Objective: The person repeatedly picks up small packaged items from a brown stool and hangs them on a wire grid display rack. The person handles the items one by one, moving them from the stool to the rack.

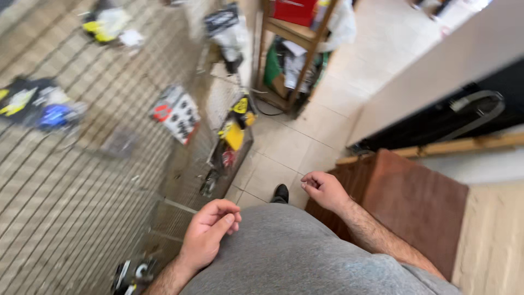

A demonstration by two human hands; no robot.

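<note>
- Head view, blurred: both hands empty, hanging loose in front of grey-shirted torso.
- Left hand half-curled, thumb over fingers, gripping nothing; nearest to wire-grid wall panel on that side.
- Right hand loosely curled, fingers bent inward, holding nothing; hovering just above edge of brown wooden box, not clearly touching.
- Packaged goods hung flat on grid panel for display: black-and-white card, blue pack, yellow-black packs lower down.
- Wooden shelf unit against far wall, stuffed: red box on top shelf, papers and green item below; contents too smeared to sort.
- Black shoe on tiled floor between hands.
</note>
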